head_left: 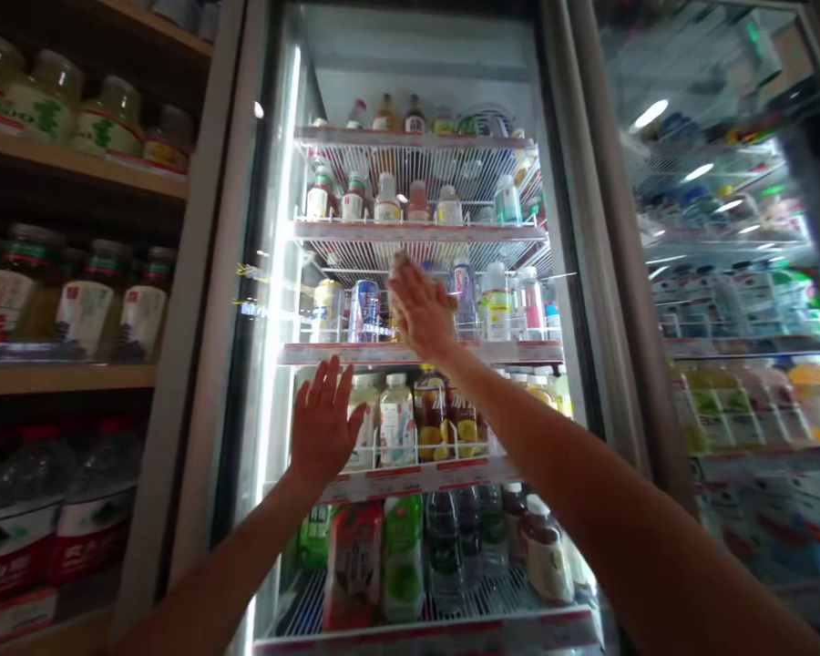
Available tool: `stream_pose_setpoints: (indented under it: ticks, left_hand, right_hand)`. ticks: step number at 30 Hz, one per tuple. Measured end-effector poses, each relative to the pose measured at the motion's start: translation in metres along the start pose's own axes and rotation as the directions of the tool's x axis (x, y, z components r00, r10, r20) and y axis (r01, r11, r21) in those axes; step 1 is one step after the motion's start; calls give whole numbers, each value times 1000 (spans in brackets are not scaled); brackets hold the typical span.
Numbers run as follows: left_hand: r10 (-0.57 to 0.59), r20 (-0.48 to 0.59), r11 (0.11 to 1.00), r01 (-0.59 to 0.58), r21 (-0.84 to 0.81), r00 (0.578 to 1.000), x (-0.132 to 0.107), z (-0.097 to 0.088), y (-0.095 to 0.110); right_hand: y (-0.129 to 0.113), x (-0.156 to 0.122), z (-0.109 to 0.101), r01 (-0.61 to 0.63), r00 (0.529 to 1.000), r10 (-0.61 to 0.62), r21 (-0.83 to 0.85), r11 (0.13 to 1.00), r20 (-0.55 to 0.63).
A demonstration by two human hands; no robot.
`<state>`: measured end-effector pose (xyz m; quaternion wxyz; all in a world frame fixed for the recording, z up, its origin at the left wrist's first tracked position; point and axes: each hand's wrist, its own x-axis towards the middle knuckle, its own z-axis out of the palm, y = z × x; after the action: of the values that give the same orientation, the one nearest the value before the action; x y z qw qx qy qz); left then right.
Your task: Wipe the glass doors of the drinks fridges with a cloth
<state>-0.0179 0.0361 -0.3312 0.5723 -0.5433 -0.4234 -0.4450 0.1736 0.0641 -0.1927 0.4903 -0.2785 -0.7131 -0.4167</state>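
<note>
My left hand (324,424) is raised in front of the glass-fronted drinks fridge (420,230), palm forward and fingers spread, with nothing in it. It looks flat against the door glass, before the shelf of milky bottles (396,419). Higher and further right, my right hand (422,305) reaches up with its fingers stretched out flat, slightly blurred. It covers part of the shelf with the blue can (364,310). A small pale patch shows at its fingertips; I cannot tell whether this is something under the hand or a thing behind it.
Wooden shelves (75,375) with jars and large water bottles (20,510) stand at the left. A metal door frame (632,273) separates this fridge from a second drinks fridge (744,346) at the right. Cartons (353,565) and bottles stand on the bottom shelf.
</note>
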Motion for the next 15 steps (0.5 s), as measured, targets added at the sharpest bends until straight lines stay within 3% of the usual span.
stream_pose_setpoints:
  ticks: [2,4,5,7,9,11,13,15]
  left_hand:
    - [28,21,1000,-28,-4,999,-1,-2,-3]
    - [43,42,999,-42,-8,998,-3,-3,-5]
    - [41,51,999,-41,-8,998,-4,-3,-5]
    - [25,57,1000,-25,-7,998,-5,-3,-4]
    - [15,52,1000,-14,-14,999,-6,-2,-3]
    - [24,44,1000,-23,-20,999,-6,-2,-3]
    - [38,32,999,-37,-22,999,-6,-1,-4]
    - [47,24,999,-47,-28,999,-6,-2,-5]
  right_hand:
    - [-20,-9,7,237,970,-237,14,971,59]
    - [-17,-12,5,301,952,-301,13,954,56]
    - [-7,-9,2,263,964,-263,4,965,39]
    - [18,2,-6,51,998,-51,-15,999,-24]
    - [34,11,-11,-183,980,181,-15,983,-79]
    - [30,7,-9,-216,975,215,-13,976,-62]
    - [14,-9,-4,42,999,-41,-8,999,33]
    - [2,-29,-1,378,917,-378,26,926,126]
